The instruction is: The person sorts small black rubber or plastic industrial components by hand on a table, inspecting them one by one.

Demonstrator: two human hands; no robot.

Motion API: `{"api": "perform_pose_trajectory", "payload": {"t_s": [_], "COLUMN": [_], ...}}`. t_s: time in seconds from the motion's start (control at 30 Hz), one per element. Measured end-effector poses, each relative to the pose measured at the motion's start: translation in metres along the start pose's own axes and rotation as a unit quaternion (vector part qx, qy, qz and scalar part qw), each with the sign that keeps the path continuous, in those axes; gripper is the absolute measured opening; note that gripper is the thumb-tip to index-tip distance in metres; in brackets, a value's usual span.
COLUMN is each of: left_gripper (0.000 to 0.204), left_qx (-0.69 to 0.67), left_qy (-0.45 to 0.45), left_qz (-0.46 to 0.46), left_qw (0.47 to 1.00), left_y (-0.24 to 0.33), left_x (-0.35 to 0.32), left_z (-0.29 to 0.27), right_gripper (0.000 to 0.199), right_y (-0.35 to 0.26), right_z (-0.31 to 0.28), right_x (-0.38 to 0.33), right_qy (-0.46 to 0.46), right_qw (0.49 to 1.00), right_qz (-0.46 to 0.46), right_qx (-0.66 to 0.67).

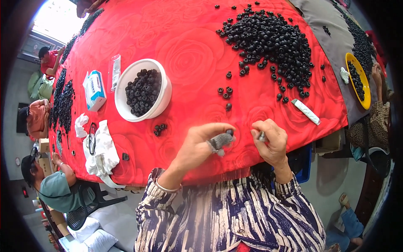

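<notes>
My left hand point(197, 145) is closed, with a small black round piece point(229, 132) pinched at its fingertips. A grey knitted scrap point(219, 143) covers part of a finger or thumb of that hand. Just to the right, my right hand point(273, 142) is curled closed around a short greyish thing point(262, 136), mostly hidden by the fingers; its kind cannot be made out. The two hands are apart, above the near edge of the red table cover. Beyond them lies a large heap of black round pieces point(268, 42), many showing a hole. A white bowl point(167, 94) holds more.
Left of the bowl are a blue-and-white packet point(95, 90), a clear plastic sleeve point(115, 72), and white cloth point(103, 153) with dark-framed glasses point(92, 138). A narrow white sachet point(305, 111) lies right. A yellow plate point(366, 98) stands on grey cloth. Other people sit around.
</notes>
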State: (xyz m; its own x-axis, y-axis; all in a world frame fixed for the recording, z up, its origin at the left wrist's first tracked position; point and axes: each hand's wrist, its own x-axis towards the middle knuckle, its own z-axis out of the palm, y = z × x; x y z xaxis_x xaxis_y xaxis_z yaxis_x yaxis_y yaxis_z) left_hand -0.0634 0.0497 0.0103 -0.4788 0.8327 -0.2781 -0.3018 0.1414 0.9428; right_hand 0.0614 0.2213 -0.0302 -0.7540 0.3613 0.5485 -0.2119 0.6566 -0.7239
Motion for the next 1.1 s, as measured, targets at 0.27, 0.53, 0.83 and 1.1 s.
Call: {"api": "perform_pose_trajectory", "payload": {"t_s": [0.27,0.53,0.83,1.1], "left_gripper": [0.029,0.025,0.022,0.019], "left_qx": [-0.268,-0.37,-0.298,-0.242], "left_qy": [-0.022,-0.007,-0.026,-0.027], "left_qz": [-0.05,-0.083,-0.123,-0.088], "left_qw": [0.962,0.925,0.946,0.966], "left_y": [-0.038,-0.043,-0.03,-0.021], "left_x": [-0.029,-0.037,-0.052,-0.062], "left_z": [0.01,0.019,0.02,0.028], "right_gripper": [0.03,0.032,0.036,0.036], "right_y": [-0.036,-0.038,-0.044,-0.048], "right_z": [0.009,0.013,0.011,0.003], "right_x": [-0.005,-0.01,-0.006,-0.014], "right_qy": [-0.075,-0.1,-0.081,-0.101], "right_qw": [0.98,0.982,0.978,0.972], "right_qz": [0.025,0.017,-0.085,-0.134], "right_qx": [0.181,0.156,0.173,0.165]}}
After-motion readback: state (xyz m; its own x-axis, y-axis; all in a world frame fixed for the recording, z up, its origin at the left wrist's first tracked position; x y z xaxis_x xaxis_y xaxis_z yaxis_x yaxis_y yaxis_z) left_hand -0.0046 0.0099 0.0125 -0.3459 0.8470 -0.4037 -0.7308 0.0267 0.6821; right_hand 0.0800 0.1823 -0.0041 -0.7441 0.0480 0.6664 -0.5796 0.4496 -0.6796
